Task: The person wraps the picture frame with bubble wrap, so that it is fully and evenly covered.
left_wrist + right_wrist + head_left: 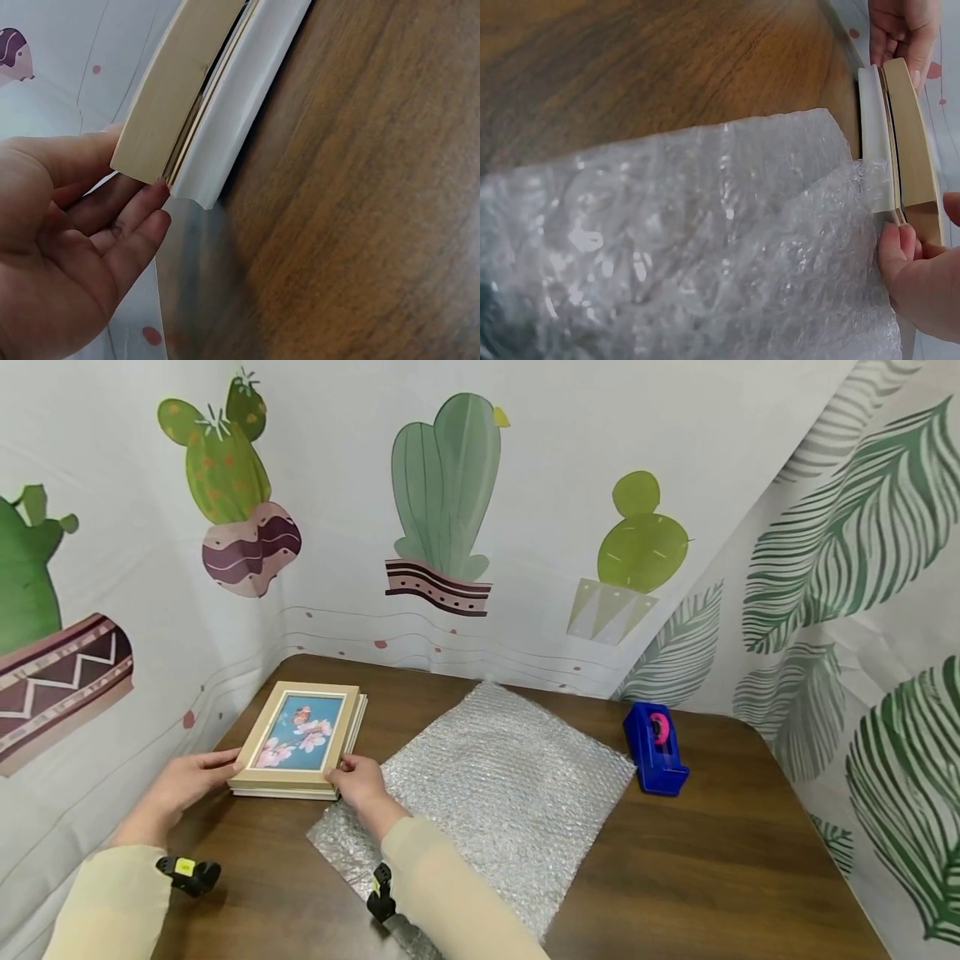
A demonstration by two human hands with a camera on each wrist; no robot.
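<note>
A light wooden picture frame [303, 732] with a flower picture lies face up on a white frame [285, 792], at the left of the table. My left hand [183, 785] holds its near left corner, the fingertips at the seam between the two frames in the left wrist view. At the near right corner, my right hand [365, 789] grips the wooden frame, fingers curled at its edge. A sheet of bubble wrap [510, 793] is spread flat just right of the frames, partly under my right forearm.
Toward the right of the brown wooden table [720, 852] stands a blue tape dispenser [656, 760] with a pink core, beside the bubble wrap's right corner. Behind the table hangs a white cloth [337, 485] printed with cacti and leaves.
</note>
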